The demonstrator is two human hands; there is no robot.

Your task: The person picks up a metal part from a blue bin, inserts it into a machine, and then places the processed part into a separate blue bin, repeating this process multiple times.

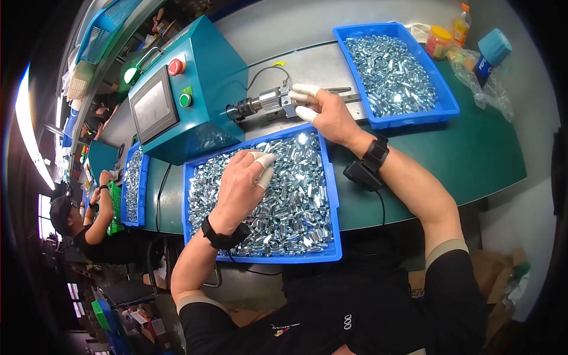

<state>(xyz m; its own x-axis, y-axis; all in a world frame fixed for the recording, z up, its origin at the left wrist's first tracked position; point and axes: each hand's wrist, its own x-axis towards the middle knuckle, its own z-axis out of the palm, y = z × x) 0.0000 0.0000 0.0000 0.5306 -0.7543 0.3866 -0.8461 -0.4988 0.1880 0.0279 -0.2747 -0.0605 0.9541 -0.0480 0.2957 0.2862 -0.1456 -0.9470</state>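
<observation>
My left hand point(241, 182) is over a blue tray point(336, 228) full of small shiny metal hex fittings point(293, 207). White finger cots cover some fingertips, and the fingers are curled together; whether a fitting is between them is hidden. My right hand point(332, 118), also in finger cots, is at the metal clamping fixture point(288, 103) in front of the machine's spindle point(244, 109). Its thumb and forefinger stand apart around the fixture's right end, with no part visible between them. Both wrists wear black bands.
A teal machine point(204, 77) with a screen and buttons stands at the left. Another blue tray of fittings point(441, 115) sits at the far right, near a bottle point(461, 26) and a jar point(438, 42). A black box point(362, 176) hangs by my right wrist. Another person point(97, 219) works at the left.
</observation>
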